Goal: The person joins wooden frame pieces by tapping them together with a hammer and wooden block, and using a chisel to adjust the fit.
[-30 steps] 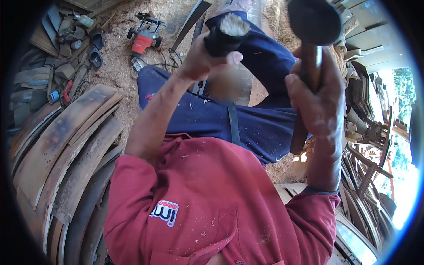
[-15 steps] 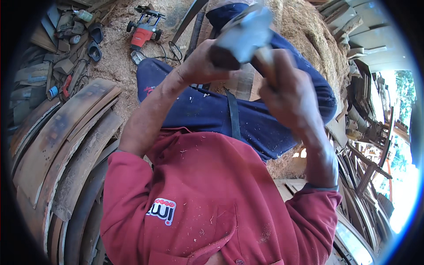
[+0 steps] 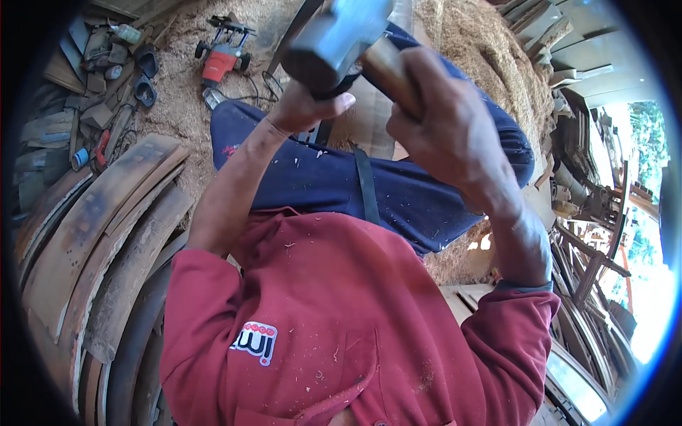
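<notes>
Curved, weathered wooden planks [image 3: 92, 241] lie stacked on the sawdust-strewn ground to your left, untouched for now. The pale flat wooden board [image 3: 369, 117] rests across your lap on the dark blue trousers, and it looks only partly worked. Your right hand [image 3: 455, 135] wraps tightly around the brown wooden handle of the heavy grey steel hammer [image 3: 334, 42], raised above the board. Your left hand [image 3: 305, 110] is closed around a dark tool beneath it, mostly hidden.

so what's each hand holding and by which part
Right hand grips the hammer by its wooden handle, near the head. Left hand grips something hidden under it.
</notes>
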`<state>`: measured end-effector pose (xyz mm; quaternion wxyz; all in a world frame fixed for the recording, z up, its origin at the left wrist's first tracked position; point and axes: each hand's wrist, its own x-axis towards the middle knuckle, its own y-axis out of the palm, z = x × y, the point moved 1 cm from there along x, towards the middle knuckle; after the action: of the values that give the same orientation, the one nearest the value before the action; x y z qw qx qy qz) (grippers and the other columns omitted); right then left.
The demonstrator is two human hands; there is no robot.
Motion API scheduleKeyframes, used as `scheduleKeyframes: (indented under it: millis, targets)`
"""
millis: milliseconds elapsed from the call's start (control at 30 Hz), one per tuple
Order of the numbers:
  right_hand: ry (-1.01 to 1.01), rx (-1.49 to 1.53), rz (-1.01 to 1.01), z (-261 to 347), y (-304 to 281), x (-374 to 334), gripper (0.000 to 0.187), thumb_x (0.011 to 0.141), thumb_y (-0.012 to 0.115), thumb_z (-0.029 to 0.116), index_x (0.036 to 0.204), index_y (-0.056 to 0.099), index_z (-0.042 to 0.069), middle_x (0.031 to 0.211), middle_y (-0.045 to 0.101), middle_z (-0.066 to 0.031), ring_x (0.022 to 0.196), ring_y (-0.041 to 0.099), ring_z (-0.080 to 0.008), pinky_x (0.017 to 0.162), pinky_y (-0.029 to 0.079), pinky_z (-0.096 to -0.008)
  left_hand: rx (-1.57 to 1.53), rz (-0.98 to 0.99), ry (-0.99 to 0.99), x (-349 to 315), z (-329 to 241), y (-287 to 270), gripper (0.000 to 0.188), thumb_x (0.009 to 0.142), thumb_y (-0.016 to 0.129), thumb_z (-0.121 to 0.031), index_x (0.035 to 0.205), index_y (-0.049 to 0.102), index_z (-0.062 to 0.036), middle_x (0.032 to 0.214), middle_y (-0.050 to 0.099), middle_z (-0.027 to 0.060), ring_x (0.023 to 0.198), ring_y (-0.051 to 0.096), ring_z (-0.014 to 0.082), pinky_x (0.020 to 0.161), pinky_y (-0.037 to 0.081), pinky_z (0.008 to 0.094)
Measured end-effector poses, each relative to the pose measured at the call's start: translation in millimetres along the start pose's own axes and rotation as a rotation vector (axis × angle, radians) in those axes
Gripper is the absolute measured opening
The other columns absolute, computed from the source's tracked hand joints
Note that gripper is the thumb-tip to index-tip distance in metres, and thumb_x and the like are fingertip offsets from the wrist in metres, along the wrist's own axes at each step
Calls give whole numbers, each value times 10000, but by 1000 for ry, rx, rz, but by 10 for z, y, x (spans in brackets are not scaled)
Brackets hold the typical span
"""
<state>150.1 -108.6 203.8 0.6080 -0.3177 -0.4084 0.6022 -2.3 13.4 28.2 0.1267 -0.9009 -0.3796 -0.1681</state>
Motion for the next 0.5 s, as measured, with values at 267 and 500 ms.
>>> scheduleKeyframes:
  millis: [267,500]
  targets:
    - [-71,-105,31,-114,157,38,276,814,625,150,985,426,63,740,642,-214,719,642,-447,608,488,-554,-107,91,-165,-159,24,47,609,770,760,-171,1314,530,-23,1212,596,108,1117,580,188,975,460,348]
    - [93,65,-122,111,-197,-123,377,760,676,86,1107,531,69,742,583,-152,660,609,-331,641,479,-438,-255,-105,-180,194,136,-39,312,793,760,-187,1032,647,-23,857,658,21,759,614,127,690,500,290]
